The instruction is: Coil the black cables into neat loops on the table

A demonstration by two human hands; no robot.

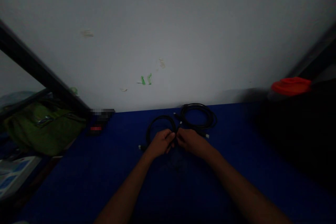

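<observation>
A black cable (160,117) lies in a loop on the blue surface (126,126), with a light-tipped plug sticking out at its left. My left hand (162,141) is closed on the lower right side of this loop. Just beside it, my right hand (187,139) pinches at the same spot, its fingertips nearly touching the left ones; the cable part between them is dark and partly hidden. A second coiled black cable (198,126) rests behind my right hand, with light connector ends showing.
A pale wall (183,42) rises behind the blue surface. Dark items (101,122) lie at its back left corner. Beyond a dark post (39,66) sits a green bag (44,126). A red-orange lid (291,86) and a large dark shape stand at the right.
</observation>
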